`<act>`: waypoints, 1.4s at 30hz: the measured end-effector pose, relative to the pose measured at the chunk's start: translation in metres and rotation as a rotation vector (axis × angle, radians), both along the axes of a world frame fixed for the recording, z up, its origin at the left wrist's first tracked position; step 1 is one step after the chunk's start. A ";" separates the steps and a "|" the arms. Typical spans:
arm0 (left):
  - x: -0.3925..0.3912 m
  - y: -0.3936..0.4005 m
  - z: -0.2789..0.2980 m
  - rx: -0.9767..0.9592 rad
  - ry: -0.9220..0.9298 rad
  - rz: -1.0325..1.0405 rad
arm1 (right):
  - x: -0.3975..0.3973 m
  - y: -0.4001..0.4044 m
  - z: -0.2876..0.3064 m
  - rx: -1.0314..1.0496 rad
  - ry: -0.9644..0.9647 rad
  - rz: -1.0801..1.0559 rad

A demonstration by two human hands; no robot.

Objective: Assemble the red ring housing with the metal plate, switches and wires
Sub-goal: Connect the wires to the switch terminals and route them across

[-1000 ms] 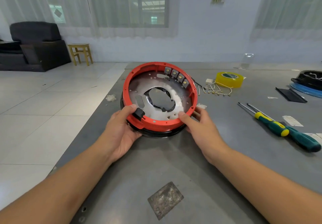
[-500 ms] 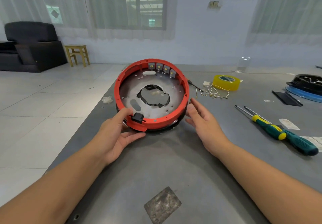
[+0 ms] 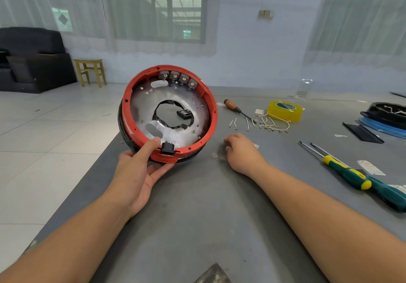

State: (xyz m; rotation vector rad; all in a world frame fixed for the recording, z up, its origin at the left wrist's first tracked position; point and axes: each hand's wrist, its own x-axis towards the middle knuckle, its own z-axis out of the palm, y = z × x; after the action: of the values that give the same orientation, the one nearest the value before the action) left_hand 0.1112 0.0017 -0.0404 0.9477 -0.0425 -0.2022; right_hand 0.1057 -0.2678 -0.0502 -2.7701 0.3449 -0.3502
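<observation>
Single head-worn wide-angle view, looking forward and down along both forearms over the grey table, close to the left hand and right hand, reaching the far wall and window, edges seemingly bowed by the lens; no second view.

A yellow tape roll lay near a wooden-handled screwdriver; two green-handled screwdrivers rested on the grey table.
</observation>
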 end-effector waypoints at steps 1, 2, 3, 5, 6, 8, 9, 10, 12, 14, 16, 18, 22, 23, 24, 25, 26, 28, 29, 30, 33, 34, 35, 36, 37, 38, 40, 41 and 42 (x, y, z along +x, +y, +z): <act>0.001 -0.001 0.000 0.008 -0.005 0.008 | 0.009 -0.004 -0.001 -0.026 0.006 -0.018; 0.002 -0.002 -0.001 0.013 -0.008 0.018 | 0.018 -0.007 -0.003 -0.062 0.013 -0.040; 0.004 -0.002 -0.002 0.017 -0.008 0.026 | 0.025 -0.010 -0.003 -0.106 0.018 -0.065; 0.005 -0.004 -0.002 0.016 0.002 0.034 | 0.039 -0.016 -0.003 -0.184 0.031 -0.113; 0.006 -0.004 -0.002 0.012 0.007 0.039 | 0.045 -0.019 -0.002 -0.218 0.041 -0.122; 0.007 -0.004 -0.002 0.006 0.009 0.048 | 0.056 -0.024 -0.001 -0.281 0.059 -0.123; 0.007 -0.004 -0.003 0.005 0.008 0.052 | 0.062 -0.027 0.000 -0.303 0.068 -0.127; 0.007 -0.004 -0.003 0.004 0.006 0.055 | 0.067 -0.029 0.001 -0.317 0.079 -0.137; 0.007 -0.005 -0.004 0.003 0.002 0.061 | 0.075 -0.032 0.001 -0.332 0.098 -0.154; 0.006 -0.005 -0.004 0.009 0.000 0.063 | 0.079 -0.034 0.000 -0.335 0.109 -0.151; 0.006 -0.006 -0.004 0.020 -0.003 0.064 | 0.078 -0.034 -0.001 -0.326 0.097 -0.141; 0.005 -0.006 -0.003 0.026 -0.009 0.064 | 0.073 -0.031 -0.002 -0.329 0.054 -0.119; 0.003 -0.005 -0.002 0.044 -0.022 0.057 | 0.047 -0.018 -0.001 -0.300 -0.056 -0.027; 0.003 -0.005 -0.002 0.046 -0.026 0.055 | 0.037 -0.013 0.000 -0.304 -0.075 0.011; 0.002 -0.004 -0.001 0.048 -0.032 0.051 | 0.026 -0.009 0.000 -0.305 -0.093 0.053; 0.001 -0.003 0.000 0.050 -0.036 0.046 | 0.014 -0.005 0.000 -0.290 -0.108 0.099; 0.000 -0.003 0.000 0.048 -0.037 0.040 | 0.002 -0.001 0.000 -0.267 -0.122 0.150; -0.002 -0.003 0.002 0.041 -0.032 0.030 | -0.026 0.006 0.000 -0.227 -0.147 0.246; -0.003 -0.002 0.003 0.040 -0.029 0.024 | -0.041 0.009 0.000 -0.214 -0.164 0.288; -0.003 -0.002 0.004 0.038 -0.026 0.018 | -0.055 0.011 0.000 -0.206 -0.181 0.324; -0.004 -0.001 0.004 0.040 -0.014 0.003 | -0.100 0.016 0.000 -0.168 -0.216 0.385; -0.004 -0.001 0.004 0.045 -0.012 -0.002 | -0.114 0.016 0.000 -0.159 -0.231 0.396; -0.004 -0.002 0.004 0.051 -0.008 -0.005 | -0.126 0.015 -0.001 -0.156 -0.241 0.406; -0.003 -0.003 0.004 0.061 -0.006 -0.005 | -0.136 0.014 -0.001 -0.155 -0.247 0.414; -0.003 -0.003 0.004 0.072 -0.004 -0.005 | -0.143 0.013 -0.001 -0.151 -0.249 0.420; -0.003 -0.004 0.004 0.083 0.000 -0.006 | -0.147 0.012 -0.001 -0.137 -0.256 0.424; -0.002 -0.005 0.006 0.107 0.006 -0.013 | -0.147 0.010 0.001 -0.063 -0.298 0.405; -0.001 -0.006 0.007 0.120 0.007 -0.018 | -0.145 0.010 0.003 -0.003 -0.318 0.367; -0.001 -0.008 0.008 0.130 0.007 -0.020 | -0.142 0.009 0.005 0.065 -0.324 0.315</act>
State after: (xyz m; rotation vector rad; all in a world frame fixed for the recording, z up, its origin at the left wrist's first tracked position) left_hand 0.1105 -0.0061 -0.0325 1.0766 -0.0330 -0.2285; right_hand -0.0368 -0.2587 -0.0455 -2.5872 -0.1544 -0.6782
